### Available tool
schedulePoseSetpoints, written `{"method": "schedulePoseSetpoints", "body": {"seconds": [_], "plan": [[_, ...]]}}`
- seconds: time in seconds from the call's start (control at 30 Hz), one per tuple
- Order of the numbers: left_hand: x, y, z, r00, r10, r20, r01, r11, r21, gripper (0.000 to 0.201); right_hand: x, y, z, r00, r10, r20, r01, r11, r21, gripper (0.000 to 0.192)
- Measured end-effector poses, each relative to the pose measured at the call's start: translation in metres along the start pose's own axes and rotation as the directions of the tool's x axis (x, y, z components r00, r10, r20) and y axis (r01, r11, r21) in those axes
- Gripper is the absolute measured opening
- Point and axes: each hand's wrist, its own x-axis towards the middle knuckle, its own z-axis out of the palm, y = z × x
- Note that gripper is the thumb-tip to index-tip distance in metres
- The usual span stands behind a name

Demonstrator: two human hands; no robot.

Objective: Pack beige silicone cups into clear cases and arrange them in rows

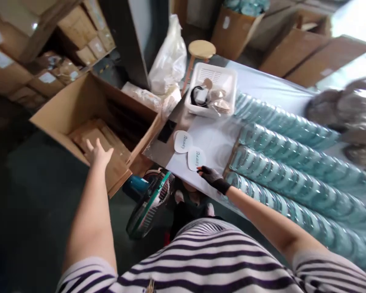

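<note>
My bare left hand [99, 154] is open with its fingers spread, over the inside of a large cardboard box [53, 108]. Flat brown cardboard pieces [105, 140] lie in the box below that hand. On the table, my right hand [212, 179] wears a dark fingerless glove and stretches its fingers to the near edge of a white rounded card [196, 158] with printed lettering. Its fingertips seem to touch the card, which lies flat. Beside it lies another white printed card [183, 141], partly over a further pale piece.
Several long rows of stacked clear bluish items [293, 152] cover the table's right side. A white plastic basket [192, 106] with small items stands at the far end. A fan [149, 205] sits between the box and table. Behind are a stool [202, 49] and a plastic bag [171, 57].
</note>
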Motion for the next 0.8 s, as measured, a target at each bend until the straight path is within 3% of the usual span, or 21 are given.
{"method": "schedulePoseSetpoints", "body": {"seconds": [0.03,0.07,0.1,0.17,0.23,0.27,0.3,0.33,0.4,0.43,0.47,0.53,0.57,0.63,0.67,0.7,0.73,0.8], "plan": [[0.004,0.031,0.003,0.984,0.179,0.020,-0.179,0.984,-0.007,0.076,-0.018,0.017,-0.016,0.996,0.043,-0.074,-0.044,0.999,-0.006,0.021],[0.003,0.068,0.009,0.932,0.361,0.044,-0.359,0.932,-0.043,0.070,-0.036,0.031,-0.028,0.986,0.087,-0.144,-0.088,0.996,0.001,0.019],[-0.002,0.108,0.017,0.845,0.530,0.068,-0.523,0.847,-0.100,0.066,-0.055,0.043,-0.036,0.972,0.115,-0.205,-0.117,0.993,0.000,0.018],[-0.035,0.192,0.039,0.601,0.791,0.115,-0.753,0.608,-0.252,0.061,-0.089,0.061,-0.045,0.945,0.123,-0.303,-0.140,0.989,-0.037,0.019],[-0.096,0.264,0.070,0.352,0.924,0.153,-0.820,0.383,-0.425,0.061,-0.117,0.074,-0.054,0.915,0.115,-0.386,-0.161,0.983,-0.088,0.022],[-0.134,0.290,0.086,0.260,0.950,0.172,-0.804,0.312,-0.506,0.063,-0.129,0.081,-0.061,0.895,0.100,-0.435,-0.166,0.979,-0.117,0.023],[-0.173,0.309,0.104,0.198,0.960,0.198,-0.767,0.278,-0.579,0.066,-0.141,0.090,-0.072,0.869,0.081,-0.488,-0.170,0.975,-0.141,0.025],[-0.212,0.319,0.121,0.166,0.957,0.239,-0.722,0.283,-0.631,0.070,-0.155,0.100,-0.086,0.837,0.065,-0.544,-0.174,0.973,-0.152,0.026],[-0.278,0.318,0.156,0.187,0.927,0.324,-0.635,0.366,-0.681,0.078,-0.191,0.129,-0.126,0.745,0.031,-0.667,-0.204,0.962,-0.184,0.035],[-0.304,0.310,0.172,0.239,0.904,0.354,-0.574,0.426,-0.699,0.082,-0.214,0.148,-0.150,0.675,0.042,-0.736,-0.253,0.951,-0.178,0.042],[-0.325,0.298,0.187,0.319,0.870,0.375,-0.503,0.491,-0.711,0.085,-0.238,0.169,-0.174,0.584,0.085,-0.807,-0.329,0.934,-0.139,0.050],[-0.356,0.273,0.213,0.494,0.757,0.428,-0.353,0.624,-0.698,0.092,-0.288,0.219,-0.219,0.339,0.218,-0.915,-0.516,0.856,0.013,0.066],[-0.368,0.262,0.223,0.558,0.685,0.468,-0.263,0.681,-0.684,0.093,-0.312,0.245,-0.238,0.209,0.290,-0.934,-0.593,0.797,0.114,0.075],[-0.390,0.247,0.238,0.607,0.564,0.559,-0.061,0.735,-0.676,0.084,-0.348,0.298,-0.270,0.003,0.418,-0.909,-0.663,0.681,0.311,0.089],[-0.399,0.243,0.242,0.616,0.522,0.589,0.032,0.731,-0.681,0.076,-0.360,0.324,-0.283,-0.051,0.478,-0.877,-0.663,0.640,0.388,0.091],[-0.408,0.242,0.245,0.629,0.488,0.605,0.110,0.715,-0.691,0.069,-0.369,0.346,-0.294,-0.070,0.541,-0.838,-0.651,0.612,0.449,0.089],[-0.415,0.244,0.247,0.654,0.454,0.605,0.166,0.695,-0.700,0.063,-0.374,0.367,-0.303,-0.058,0.602,-0.796,-0.636,0.592,0.494,0.084],[-0.422,0.251,0.248,0.727,0.367,0.581,0.222,0.675,-0.704,0.054,-0.376,0.397,-0.319,0.028,0.713,-0.700,-0.612,0.566,0.552,0.071]]}}
